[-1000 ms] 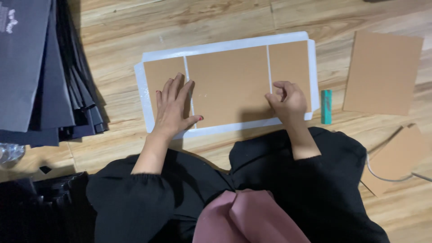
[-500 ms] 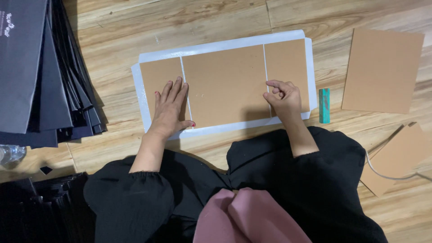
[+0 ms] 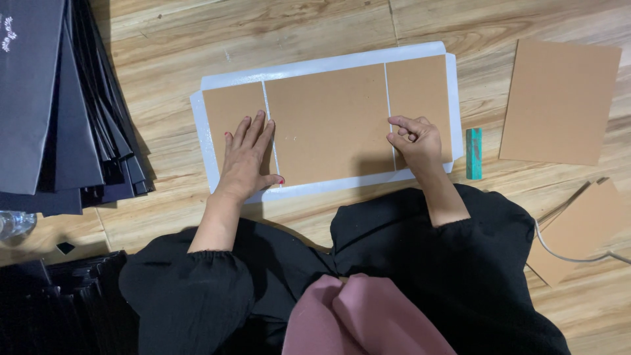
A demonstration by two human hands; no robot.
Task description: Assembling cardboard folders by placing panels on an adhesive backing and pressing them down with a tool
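A glossy white sheet (image 3: 328, 66) lies flat on the wooden floor with three brown cardboard panels on it: a narrow left panel (image 3: 227, 115), a wide middle panel (image 3: 328, 121) and a narrow right panel (image 3: 424, 92). My left hand (image 3: 246, 158) rests palm down, fingers spread, over the gap between the left and middle panels. My right hand (image 3: 413, 141) has its fingers curled and presses on the gap between the middle and right panels. I cannot tell whether it holds anything.
A stack of dark sheets (image 3: 52, 98) lies at the left. A small green block (image 3: 474, 153) sits right of the white sheet. A loose brown board (image 3: 559, 102) lies at the right, another brown piece (image 3: 582, 230) and a thin cord nearer me.
Both hands stay on the panel gaps. My right hand has curled a little tighter on the right gap; the sheet and panels lie as before.
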